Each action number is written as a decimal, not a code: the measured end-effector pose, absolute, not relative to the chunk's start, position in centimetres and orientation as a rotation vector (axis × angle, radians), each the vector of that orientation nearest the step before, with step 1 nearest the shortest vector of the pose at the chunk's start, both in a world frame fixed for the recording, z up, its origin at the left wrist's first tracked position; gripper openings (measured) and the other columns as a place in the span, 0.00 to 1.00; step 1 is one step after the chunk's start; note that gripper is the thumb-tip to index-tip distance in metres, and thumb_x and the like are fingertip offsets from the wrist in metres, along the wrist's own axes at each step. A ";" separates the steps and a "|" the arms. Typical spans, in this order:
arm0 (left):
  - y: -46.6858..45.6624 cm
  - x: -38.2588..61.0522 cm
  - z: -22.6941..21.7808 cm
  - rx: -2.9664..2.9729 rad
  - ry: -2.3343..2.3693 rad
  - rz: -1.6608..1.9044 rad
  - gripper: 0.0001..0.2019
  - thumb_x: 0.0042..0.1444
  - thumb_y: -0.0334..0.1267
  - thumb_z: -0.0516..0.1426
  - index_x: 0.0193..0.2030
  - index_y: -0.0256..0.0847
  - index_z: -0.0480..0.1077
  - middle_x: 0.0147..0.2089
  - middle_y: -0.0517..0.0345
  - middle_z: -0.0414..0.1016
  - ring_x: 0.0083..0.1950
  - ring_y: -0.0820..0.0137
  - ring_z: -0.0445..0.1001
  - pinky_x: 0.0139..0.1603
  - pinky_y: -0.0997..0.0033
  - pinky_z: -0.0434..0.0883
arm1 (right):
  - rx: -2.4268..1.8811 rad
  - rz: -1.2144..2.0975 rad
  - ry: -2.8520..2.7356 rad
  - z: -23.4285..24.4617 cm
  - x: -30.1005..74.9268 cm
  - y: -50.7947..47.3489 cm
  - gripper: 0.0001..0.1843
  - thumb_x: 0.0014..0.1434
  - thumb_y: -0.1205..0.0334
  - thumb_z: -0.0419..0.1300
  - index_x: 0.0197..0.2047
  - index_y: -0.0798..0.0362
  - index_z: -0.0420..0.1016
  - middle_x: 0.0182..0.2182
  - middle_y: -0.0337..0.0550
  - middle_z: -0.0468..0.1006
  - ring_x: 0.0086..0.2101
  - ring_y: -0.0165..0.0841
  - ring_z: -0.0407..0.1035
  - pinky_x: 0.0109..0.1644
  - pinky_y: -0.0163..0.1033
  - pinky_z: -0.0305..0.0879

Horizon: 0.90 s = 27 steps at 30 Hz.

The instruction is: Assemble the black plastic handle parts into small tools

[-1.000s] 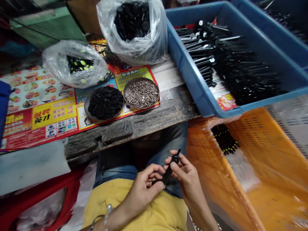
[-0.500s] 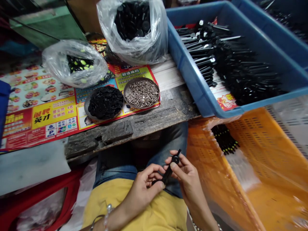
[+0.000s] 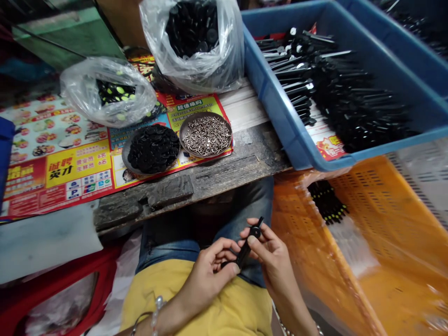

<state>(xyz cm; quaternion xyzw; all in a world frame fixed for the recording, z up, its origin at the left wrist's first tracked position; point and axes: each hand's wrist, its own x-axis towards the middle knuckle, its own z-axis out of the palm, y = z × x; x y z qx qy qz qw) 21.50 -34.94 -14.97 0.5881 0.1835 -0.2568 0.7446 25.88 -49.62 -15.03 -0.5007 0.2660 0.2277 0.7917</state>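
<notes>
Over my lap, both hands grip one slim black plastic part (image 3: 244, 252) with a round disc near its upper end. My left hand (image 3: 215, 265) pinches its lower end between thumb and fingers. Around the disc end, my right hand (image 3: 269, 247) is closed, its thumb lying just below the disc. The part slants up to the right; its lower tip is partly hidden by my left fingers. On the bench ahead are a dish of small black discs (image 3: 154, 148) and a dish of silver rivet-like pins (image 3: 207, 135).
A blue bin (image 3: 290, 126) of long black parts stands at the right, above an orange crate (image 3: 395, 224) holding yellow-tipped black pieces (image 3: 327, 203). Two plastic bags, one with black pieces (image 3: 192, 28), one with yellow-marked pieces (image 3: 117, 91), sit behind the dishes. The wooden bench edge (image 3: 224, 172) lies before my knees.
</notes>
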 end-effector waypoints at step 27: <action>-35.1 21.8 -15.1 1.289 0.401 -0.557 0.09 0.52 0.31 0.60 0.41 0.40 0.70 0.32 0.62 0.68 0.30 0.75 0.65 0.29 0.77 0.62 | -1.071 0.499 0.553 -15.5 25.9 -49.8 0.19 0.49 0.59 0.73 0.45 0.48 0.77 0.32 0.37 0.80 0.30 0.29 0.76 0.34 0.31 0.73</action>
